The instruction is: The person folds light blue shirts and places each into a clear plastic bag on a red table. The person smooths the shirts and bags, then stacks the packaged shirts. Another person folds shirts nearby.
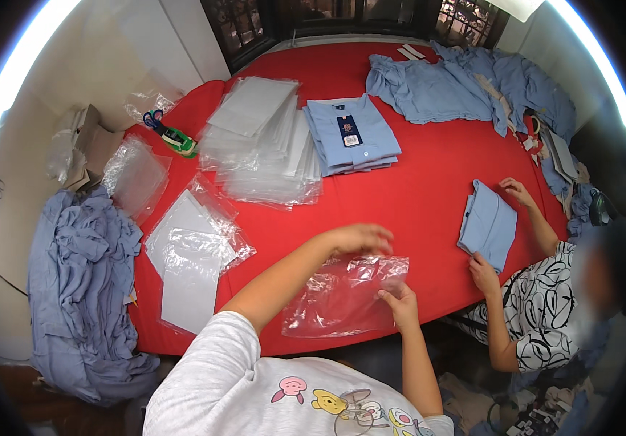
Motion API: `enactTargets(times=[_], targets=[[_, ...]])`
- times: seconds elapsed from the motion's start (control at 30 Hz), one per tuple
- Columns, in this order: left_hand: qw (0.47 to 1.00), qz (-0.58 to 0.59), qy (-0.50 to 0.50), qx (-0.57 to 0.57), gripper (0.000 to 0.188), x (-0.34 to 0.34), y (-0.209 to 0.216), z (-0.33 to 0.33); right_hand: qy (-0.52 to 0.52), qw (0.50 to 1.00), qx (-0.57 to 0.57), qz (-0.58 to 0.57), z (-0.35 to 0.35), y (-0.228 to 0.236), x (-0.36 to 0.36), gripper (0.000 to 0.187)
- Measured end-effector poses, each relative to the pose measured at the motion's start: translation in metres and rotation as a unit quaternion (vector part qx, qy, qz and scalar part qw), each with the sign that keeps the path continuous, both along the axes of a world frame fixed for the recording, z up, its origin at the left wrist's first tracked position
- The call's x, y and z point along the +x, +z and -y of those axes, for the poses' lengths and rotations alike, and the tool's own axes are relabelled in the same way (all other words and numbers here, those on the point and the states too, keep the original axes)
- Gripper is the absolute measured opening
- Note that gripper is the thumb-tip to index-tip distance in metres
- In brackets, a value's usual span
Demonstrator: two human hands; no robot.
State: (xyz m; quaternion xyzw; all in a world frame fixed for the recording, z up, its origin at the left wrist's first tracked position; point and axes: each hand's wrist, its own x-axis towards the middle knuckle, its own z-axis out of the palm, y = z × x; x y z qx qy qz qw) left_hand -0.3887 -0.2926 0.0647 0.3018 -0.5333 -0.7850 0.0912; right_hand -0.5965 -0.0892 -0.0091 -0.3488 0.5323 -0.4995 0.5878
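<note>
Two hands on crinkled clear plastic bag (346, 294) at near edge of red tabletop (429, 182): left hand (360, 238) pinches top edge, right hand (400, 301) grips side. Bag seemingly being opened; next needs mouth spread, folded light-blue shirt (353, 134) fetched.

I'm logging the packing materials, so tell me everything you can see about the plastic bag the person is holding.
The plastic bag is clear, thin and crinkled, with shiny creases, and looks empty. It is held over the near edge of the red table, roughly flat. The left hand grips its upper edge, and the right hand pinches its right side with the fingers. Nothing else touches it.
</note>
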Motion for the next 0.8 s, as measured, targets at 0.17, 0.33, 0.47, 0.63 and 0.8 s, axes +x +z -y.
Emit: enactTargets(times=[0.17, 0.33, 0.47, 0.63, 0.8], targets=[[0.851, -0.190, 0.474, 0.122, 0.051, 0.051, -0.042, 0.098, -0.067, 0.996, 0.057, -0.007, -0.030, -0.017, 0.011, 0.017], [0.820, -0.138, 0.543, 0.118, 0.049, 0.067, -0.034, 0.154, -0.080, 0.985, 0.062, -0.140, -0.078, -0.010, 0.017, 0.014], [0.832, -0.086, 0.547, 0.024, 0.043, 0.055, -0.032, 0.144, -0.136, 0.964, 0.037, -0.225, -0.114, -0.013, -0.010, 0.013], [0.855, -0.044, 0.517, -0.009, 0.038, 0.070, -0.014, 0.076, -0.171, 0.958, 0.011, -0.228, -0.163, -0.031, -0.066, 0.011], [0.880, 0.062, 0.471, 0.022, 0.039, 0.139, -0.027, -0.070, -0.153, 0.953, 0.067, -0.252, -0.183, 0.012, -0.087, 0.012]])
